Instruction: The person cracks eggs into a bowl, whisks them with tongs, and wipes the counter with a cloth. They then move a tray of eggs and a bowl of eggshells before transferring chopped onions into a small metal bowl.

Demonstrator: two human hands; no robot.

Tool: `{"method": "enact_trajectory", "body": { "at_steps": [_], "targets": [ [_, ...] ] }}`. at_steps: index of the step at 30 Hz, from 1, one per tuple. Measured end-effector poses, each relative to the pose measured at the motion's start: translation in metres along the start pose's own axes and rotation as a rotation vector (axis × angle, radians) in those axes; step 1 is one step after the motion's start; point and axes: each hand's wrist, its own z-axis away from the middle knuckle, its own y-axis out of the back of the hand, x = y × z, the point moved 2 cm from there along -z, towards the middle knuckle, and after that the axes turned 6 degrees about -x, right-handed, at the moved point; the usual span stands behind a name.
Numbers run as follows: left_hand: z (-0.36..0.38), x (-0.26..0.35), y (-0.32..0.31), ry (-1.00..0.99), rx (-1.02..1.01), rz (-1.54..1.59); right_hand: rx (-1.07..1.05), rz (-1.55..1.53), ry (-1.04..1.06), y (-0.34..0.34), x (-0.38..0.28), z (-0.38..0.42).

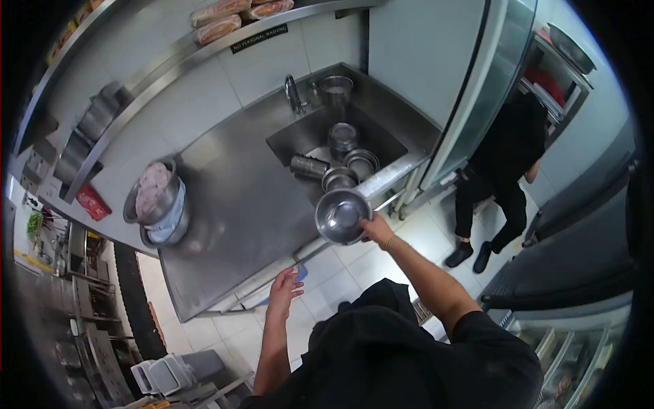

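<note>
My right hand (376, 230) grips the rim of a round metal bowl (342, 216), held tilted over the front edge of the steel counter (238, 198), beside the sink. Its shiny inside faces up and nothing shows in it. My left hand (285, 290) is off the counter's front edge, fingers apart, holding nothing. In the sink (381, 136) lie a metal pot (343, 136), a ribbed metal container (310, 166) on its side, and round metal bowls (362, 163). Another metal pot (336, 90) stands behind the sink near the faucet (294, 95).
At the counter's left, a bowl of pinkish food (154, 189) rests over another bowl (170, 228) with bluish wrapping. A person in black (504, 157) is beyond the glass door at right. Grey bins (170, 373) stand at lower left. Packages (219, 20) lie on the shelf above.
</note>
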Motion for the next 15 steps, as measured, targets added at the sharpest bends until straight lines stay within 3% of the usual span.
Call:
{"method": "enact_trajectory", "body": {
  "at_steps": [2, 3, 4, 6, 10, 14, 15],
  "targets": [
    [-0.037, 0.031, -0.003, -0.035, -0.021, -0.075, 0.131, 0.197, 0.075, 0.024, -0.031, -0.064],
    [-0.056, 0.044, -0.006, -0.048, -0.016, -0.043, 0.172, 0.306, 0.005, 0.035, -0.048, -0.091],
    [-0.073, 0.056, -0.009, -0.065, 0.008, -0.034, 0.227, 0.503, 0.087, 0.05, -0.033, -0.148],
    [-0.108, 0.075, -0.021, -0.105, 0.063, -0.007, 0.233, 0.702, 0.119, 0.058, -0.06, -0.199],
    [-0.165, 0.085, -0.048, -0.115, 0.213, 0.13, 0.019, 1.067, 0.007, 0.077, -0.031, -0.323],
    [-0.191, 0.103, -0.082, 0.03, 0.327, 0.242, -0.314, 1.214, -0.058, 0.079, -0.018, -0.372],
    [-0.192, 0.112, -0.091, -0.02, 0.32, 0.246, -0.374, 1.193, -0.081, 0.079, -0.016, -0.379]
  ]
}}
